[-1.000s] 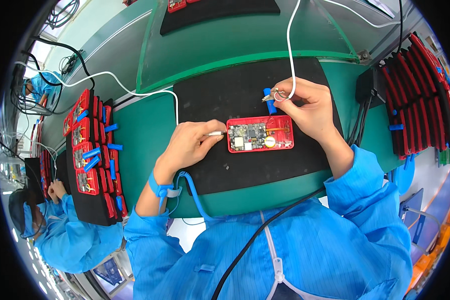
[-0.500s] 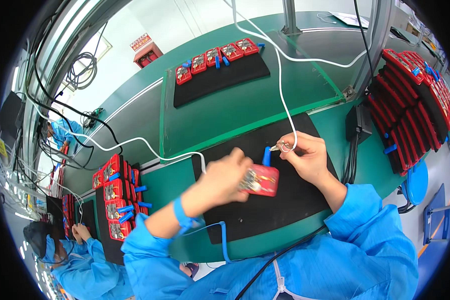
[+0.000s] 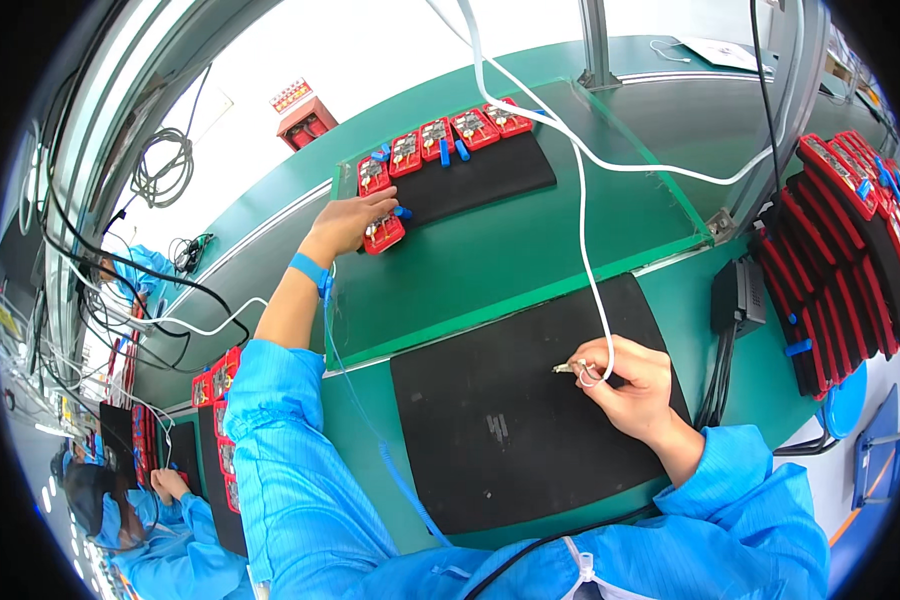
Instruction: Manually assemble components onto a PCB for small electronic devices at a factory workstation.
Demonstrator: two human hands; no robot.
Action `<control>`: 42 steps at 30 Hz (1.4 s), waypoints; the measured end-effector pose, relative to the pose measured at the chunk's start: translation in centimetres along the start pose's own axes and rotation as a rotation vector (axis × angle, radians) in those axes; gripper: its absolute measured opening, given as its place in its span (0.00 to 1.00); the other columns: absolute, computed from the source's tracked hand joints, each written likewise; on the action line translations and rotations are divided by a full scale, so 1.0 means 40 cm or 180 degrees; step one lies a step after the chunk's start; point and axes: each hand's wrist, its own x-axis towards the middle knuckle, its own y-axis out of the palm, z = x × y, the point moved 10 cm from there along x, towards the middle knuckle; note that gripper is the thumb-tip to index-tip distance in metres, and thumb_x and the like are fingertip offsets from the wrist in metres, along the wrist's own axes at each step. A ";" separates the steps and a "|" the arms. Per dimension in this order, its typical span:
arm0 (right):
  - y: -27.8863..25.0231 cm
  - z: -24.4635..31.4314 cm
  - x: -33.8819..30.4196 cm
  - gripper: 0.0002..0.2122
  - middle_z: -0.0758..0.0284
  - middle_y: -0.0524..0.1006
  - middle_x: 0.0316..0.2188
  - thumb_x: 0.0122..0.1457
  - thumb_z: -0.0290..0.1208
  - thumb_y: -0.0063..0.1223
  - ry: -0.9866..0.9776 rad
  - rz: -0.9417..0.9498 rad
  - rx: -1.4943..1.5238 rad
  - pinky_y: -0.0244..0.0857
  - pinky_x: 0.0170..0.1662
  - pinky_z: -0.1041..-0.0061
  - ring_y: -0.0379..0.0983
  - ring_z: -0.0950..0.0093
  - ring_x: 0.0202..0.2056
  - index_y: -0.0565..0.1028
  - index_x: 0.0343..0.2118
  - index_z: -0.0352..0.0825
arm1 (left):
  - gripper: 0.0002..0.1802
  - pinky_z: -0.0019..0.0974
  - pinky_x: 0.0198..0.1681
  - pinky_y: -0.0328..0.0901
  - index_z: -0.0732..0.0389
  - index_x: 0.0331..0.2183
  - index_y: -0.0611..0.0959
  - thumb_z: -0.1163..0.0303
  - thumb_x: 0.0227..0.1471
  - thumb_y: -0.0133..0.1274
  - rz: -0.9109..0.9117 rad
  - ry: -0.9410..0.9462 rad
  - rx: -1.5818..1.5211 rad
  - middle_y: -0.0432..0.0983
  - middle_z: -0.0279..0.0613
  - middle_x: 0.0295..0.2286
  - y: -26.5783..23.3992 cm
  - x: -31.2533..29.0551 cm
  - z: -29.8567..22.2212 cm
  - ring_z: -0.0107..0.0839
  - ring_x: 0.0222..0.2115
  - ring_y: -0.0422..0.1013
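Observation:
My left hand point(image 3: 348, 222) is stretched out to the far left, closed on a red case with a circuit board in it point(image 3: 384, 233). That case has a blue tab and is at the left end of a raised black foam pad point(image 3: 490, 180), where several like cases point(image 3: 406, 153) stand in a row. Whether it rests on the pad I cannot tell. Over the black work mat point(image 3: 510, 430), my right hand point(image 3: 635, 385) pinches a small metal-tipped connector point(image 3: 564, 368) at the end of a white cable point(image 3: 596, 285). A blue wrist strap point(image 3: 310, 268) circles my left wrist.
High stacks of red cases on black pads point(image 3: 830, 270) stand at right, beside a black box with cables point(image 3: 738, 295). More red cases point(image 3: 225, 375) are at left, partly behind my sleeve. A co-worker point(image 3: 135, 510) sits at lower left. White cables hang over the bench.
My left hand has carried the red case from above the mat to the row at the far left. The blue tab no longer touches the connector; my right hand stays over the mat.

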 end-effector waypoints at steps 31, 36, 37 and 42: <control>0.141 -0.093 -0.085 0.06 0.65 0.77 0.25 0.55 0.18 0.54 0.1571 0.0612 0.1393 0.70 0.27 0.83 0.75 0.80 0.23 0.77 0.36 0.25 | 0.30 0.48 0.53 0.56 0.62 0.48 0.74 0.70 0.40 0.63 -0.1542 -0.1193 -0.1586 0.65 0.46 0.51 -0.261 -0.571 -0.506 0.49 0.53 0.60; 0.167 -0.128 -0.115 0.06 0.65 0.77 0.25 0.58 0.22 0.53 0.1963 0.0816 0.1691 0.70 0.28 0.82 0.74 0.80 0.23 0.77 0.35 0.26 | 0.21 0.43 0.51 0.57 0.59 0.38 0.81 0.68 0.36 0.66 -0.1251 -0.2952 -0.0802 0.74 0.43 0.43 -0.325 -0.944 -0.412 0.42 0.46 0.68; 0.172 -0.132 -0.119 0.06 0.65 0.77 0.26 0.59 0.23 0.52 0.1995 0.0856 0.1786 0.71 0.29 0.81 0.74 0.80 0.24 0.76 0.35 0.26 | 0.22 0.42 0.50 0.56 0.60 0.38 0.81 0.66 0.37 0.67 -0.1104 -0.3419 -0.0239 0.74 0.44 0.42 -0.308 -1.021 -0.396 0.42 0.44 0.69; 0.195 -0.109 -0.120 0.06 0.62 0.77 0.27 0.60 0.23 0.51 0.2063 0.0941 0.2172 0.72 0.29 0.82 0.74 0.79 0.24 0.75 0.36 0.27 | 0.17 0.39 0.39 0.60 0.61 0.30 0.78 0.69 0.35 0.67 -0.1632 -0.3999 -0.0242 0.71 0.41 0.32 -0.192 -1.181 -0.371 0.41 0.36 0.67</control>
